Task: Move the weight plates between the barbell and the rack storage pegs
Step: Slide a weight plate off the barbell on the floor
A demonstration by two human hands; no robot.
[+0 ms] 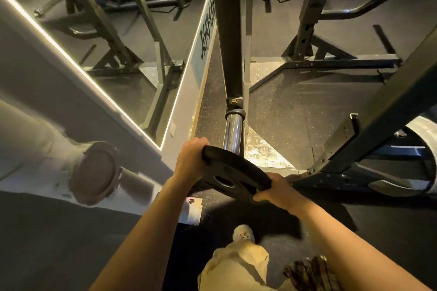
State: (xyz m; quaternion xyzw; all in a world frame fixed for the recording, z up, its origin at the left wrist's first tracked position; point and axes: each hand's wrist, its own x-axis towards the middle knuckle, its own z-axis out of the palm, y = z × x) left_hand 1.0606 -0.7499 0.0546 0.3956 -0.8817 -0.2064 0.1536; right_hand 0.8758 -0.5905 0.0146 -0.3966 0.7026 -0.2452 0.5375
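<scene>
Gripping small black weight plate (233,176) by opposite rims, left hand (189,160) far, right hand (275,190) near, fingers curled round edge. Am lining centre hole with chrome barbell sleeve (233,132); should keep plate square.

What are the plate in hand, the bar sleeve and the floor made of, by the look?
Plate: matte black, no glare, probably rubber-coated or painted iron; can't tell which. Bar sleeve: bright polished metal with mirror highlights, likely chromed steel. Floor: dark with pale flecks, looks like rubber gym matting.
</scene>
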